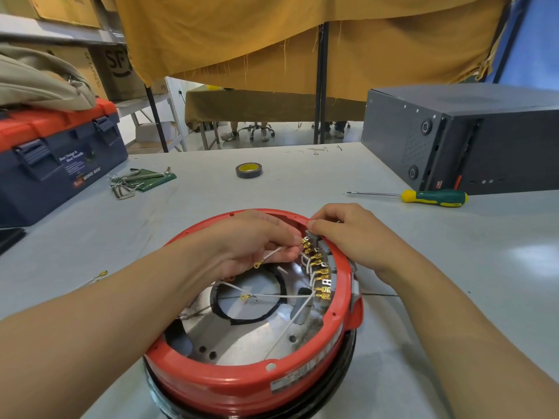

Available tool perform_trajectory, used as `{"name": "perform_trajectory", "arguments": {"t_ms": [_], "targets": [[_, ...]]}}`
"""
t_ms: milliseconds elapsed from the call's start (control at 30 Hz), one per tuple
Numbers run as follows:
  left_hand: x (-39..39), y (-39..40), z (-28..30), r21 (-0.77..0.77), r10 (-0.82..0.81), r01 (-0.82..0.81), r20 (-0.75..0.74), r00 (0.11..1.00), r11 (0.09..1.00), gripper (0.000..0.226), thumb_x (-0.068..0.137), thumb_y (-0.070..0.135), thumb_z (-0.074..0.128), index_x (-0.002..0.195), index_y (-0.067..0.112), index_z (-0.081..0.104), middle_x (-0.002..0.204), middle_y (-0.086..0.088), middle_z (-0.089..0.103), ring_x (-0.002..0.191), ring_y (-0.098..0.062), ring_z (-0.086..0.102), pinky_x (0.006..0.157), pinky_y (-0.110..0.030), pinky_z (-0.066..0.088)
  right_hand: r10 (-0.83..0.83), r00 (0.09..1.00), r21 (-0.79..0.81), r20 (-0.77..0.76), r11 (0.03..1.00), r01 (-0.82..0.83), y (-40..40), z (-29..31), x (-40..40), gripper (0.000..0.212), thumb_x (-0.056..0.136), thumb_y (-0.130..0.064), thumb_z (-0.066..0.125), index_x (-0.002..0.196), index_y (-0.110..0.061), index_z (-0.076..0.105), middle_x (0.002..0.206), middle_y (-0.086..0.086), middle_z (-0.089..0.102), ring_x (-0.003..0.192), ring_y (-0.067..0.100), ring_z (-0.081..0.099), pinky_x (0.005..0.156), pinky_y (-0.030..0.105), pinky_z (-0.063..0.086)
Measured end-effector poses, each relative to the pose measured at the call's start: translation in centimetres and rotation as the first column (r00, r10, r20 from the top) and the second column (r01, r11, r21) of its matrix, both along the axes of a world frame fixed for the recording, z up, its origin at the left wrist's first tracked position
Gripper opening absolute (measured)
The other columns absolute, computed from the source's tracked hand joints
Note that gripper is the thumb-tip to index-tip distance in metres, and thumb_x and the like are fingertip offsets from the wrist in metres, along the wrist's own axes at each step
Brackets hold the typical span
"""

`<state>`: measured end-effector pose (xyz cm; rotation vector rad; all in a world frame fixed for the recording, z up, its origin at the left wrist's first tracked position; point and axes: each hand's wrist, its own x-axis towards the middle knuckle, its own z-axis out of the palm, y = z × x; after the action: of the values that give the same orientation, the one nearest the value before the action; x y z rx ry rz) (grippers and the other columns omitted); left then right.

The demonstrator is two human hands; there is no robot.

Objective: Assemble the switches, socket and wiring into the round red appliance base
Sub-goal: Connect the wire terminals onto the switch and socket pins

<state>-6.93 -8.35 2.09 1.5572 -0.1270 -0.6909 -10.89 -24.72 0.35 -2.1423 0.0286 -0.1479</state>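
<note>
Red base (242, 385) sat at 6 o'clock on the grey table (453, 267), open side up. Left hand (251, 243) pinched a white wire (272, 254) near its brass connector, fingertips at the top of the terminal row (317, 267) on the base's 2 o'clock wall. Row ran roughly 12 to 6. Right hand (354, 237), fingers curled, gripped the rim and switch block from outside. Target terminal probably lay just right of the left fingertips. Screwdriver (432, 198) at 2 o'clock, tape roll (248, 170) at 12, toolbox (54, 158) at 10.
</note>
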Motion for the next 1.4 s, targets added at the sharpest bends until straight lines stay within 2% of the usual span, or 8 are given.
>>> {"name": "perform_trajectory", "arguments": {"t_ms": [300, 433, 600, 700, 900, 1233, 1400], "targets": [[-0.07, -0.02, -0.08, 0.028, 0.006, -0.008, 0.04, 0.999, 1.0, 0.021, 0.081, -0.014, 0.059, 0.066, -0.001, 0.066, 0.059, -0.013, 0.065, 0.051, -0.013, 0.064, 0.048, -0.016, 0.052, -0.003, 1.0, -0.031, -0.001, 1.0, 0.003, 0.05, 0.03, -0.02, 0.015, 0.089, -0.029, 0.057, 0.09, -0.021, 0.068, 0.083, -0.006, 0.068, 0.071, 0.003, 0.061, 0.052, 0.012, 0.041], [-0.16, 0.07, -0.12, 0.021, 0.013, -0.014, 0.053, 0.999, 1.0, 0.02, 0.08, -0.014, 0.059, 0.066, -0.001, 0.066, 0.058, -0.012, 0.066, 0.051, -0.013, 0.065, 0.048, -0.016, 0.052, -0.002, 1.0, -0.034, -0.003, 0.999, 0.002, 0.14, 0.05, -0.03, 0.016, 0.09, -0.03, 0.056, 0.094, -0.02, 0.068, 0.086, -0.007, 0.066, 0.075, 0.004, 0.061, 0.054, 0.015, 0.041], [-0.14, 0.19, -0.09, 0.01, 0.001, -0.002, 0.047, 0.999, 1.0, 0.031, 0.08, -0.013, 0.059, 0.056, 0.003, 0.07, 0.059, -0.012, 0.067, 0.052, -0.013, 0.065, 0.048, -0.016, 0.052, -0.001, 1.0, -0.04, -0.003, 0.999, 0.001, 0.13, 0.09, -0.01, 0.016, 0.09, -0.03, 0.056, 0.092, -0.02, 0.068, 0.084, -0.007, 0.066, 0.072, 0.003, 0.06, 0.053, 0.013, 0.04], [-0.14, 0.23, -0.04, -0.006, 0.001, -0.001, 0.024, 1.0, 1.0, 0.025, 0.081, -0.013, 0.058, 0.063, 0.0, 0.068, 0.06, -0.013, 0.067, 0.052, -0.013, 0.066, 0.048, -0.016, 0.052, -0.004, 1.0, -0.036, -0.003, 0.999, 0.004, 0.13, 0.07, -0.01, 0.016, 0.09, -0.03, 0.056, 0.091, -0.02, 0.068, 0.083, -0.007, 0.067, 0.071, 0.003, 0.061, 0.052, 0.012, 0.041], [-0.3, -0.02, -0.08, -0.032, 0.001, 0.0, 0.033, 0.999, 0.999, 0.014, 0.081, -0.013, 0.058, 0.074, -0.003, 0.065, 0.061, -0.012, 0.067, 0.053, -0.012, 0.066, 0.049, -0.015, 0.052, 0.001, 1.0, -0.032, 0.003, 0.999, -0.001, 0.19, 0.09, -0.07, 0.015, 0.089, -0.028, 0.056, 0.091, -0.02, 0.068, 0.085, -0.007, 0.066, 0.076, 0.006, 0.061, 0.058, 0.018, 0.043], [-0.43, -0.37, -0.36, -0.078, 0.051, -0.046, 0.068, 0.996, 0.996, 0.014, 0.078, -0.016, 0.06, 0.074, -0.003, 0.063, 0.059, -0.012, 0.067, 0.055, -0.016, 0.068, 0.05, -0.016, 0.053, 0.007, 1.0, -0.056, 0.028, 0.998, -0.005, 0.31, 0.08, -0.16, 0.014, 0.09, -0.027, 0.055, 0.084, -0.02, 0.066, 0.078, -0.007, 0.063, 0.069, 0.005, 0.057, 0.055, 0.017, 0.039], [-0.32, -0.05, -0.23, -0.025, -0.009, 0.012, 0.137, 0.991, 1.0, 0.011, 0.08, -0.011, 0.061, 0.078, -0.001, 0.064, 0.061, -0.011, 0.068, 0.058, -0.015, 0.068, 0.053, -0.017, 0.054, -0.002, 0.999, -0.062, 0.035, 0.998, 0.004, 0.3, 0.14, -0.17, 0.015, 0.089, -0.028, 0.057, 0.086, -0.018, 0.068, 0.08, -0.006, 0.066, 0.071, 0.005, 0.058, 0.057, 0.017, 0.041]]}}
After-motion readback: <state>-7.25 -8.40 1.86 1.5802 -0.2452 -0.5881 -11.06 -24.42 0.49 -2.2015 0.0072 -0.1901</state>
